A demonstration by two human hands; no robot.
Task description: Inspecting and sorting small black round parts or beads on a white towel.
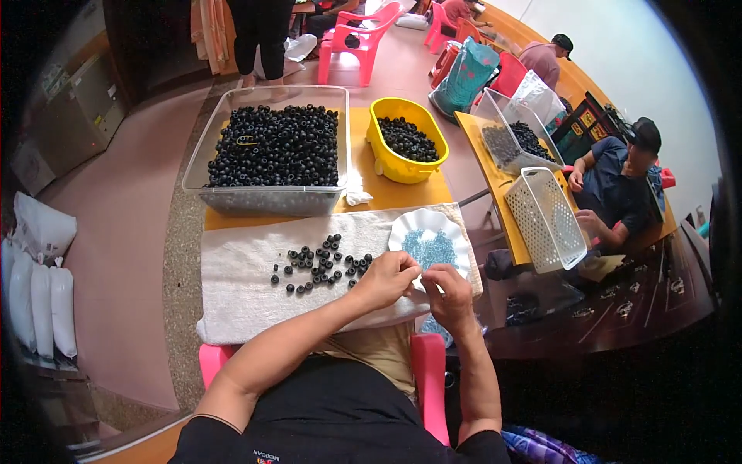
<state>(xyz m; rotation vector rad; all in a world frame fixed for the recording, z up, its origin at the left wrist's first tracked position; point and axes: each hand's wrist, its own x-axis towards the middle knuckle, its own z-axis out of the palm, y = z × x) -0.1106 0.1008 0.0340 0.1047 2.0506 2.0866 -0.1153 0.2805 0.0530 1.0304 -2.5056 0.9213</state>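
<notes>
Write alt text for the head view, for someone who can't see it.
A person's left hand and right hand are close together at the near edge of a scalloped white plate of small blue beads. Loose black beads lie on a white cloth; beyond it stand a clear bin and a yellow tub holding more.

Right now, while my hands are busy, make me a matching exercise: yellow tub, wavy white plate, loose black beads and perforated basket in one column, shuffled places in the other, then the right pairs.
Things:
1. Yellow tub
2. Wavy white plate
3. Loose black beads
4. Perforated basket

Places:
A. On the neighbouring table, to the right
B. Scattered on the pale cloth
C. Directly right of the large clear bin
D. Close to the left hand and right hand, with small blue beads in it

Pairs: 1-C, 2-D, 3-B, 4-A.
</notes>
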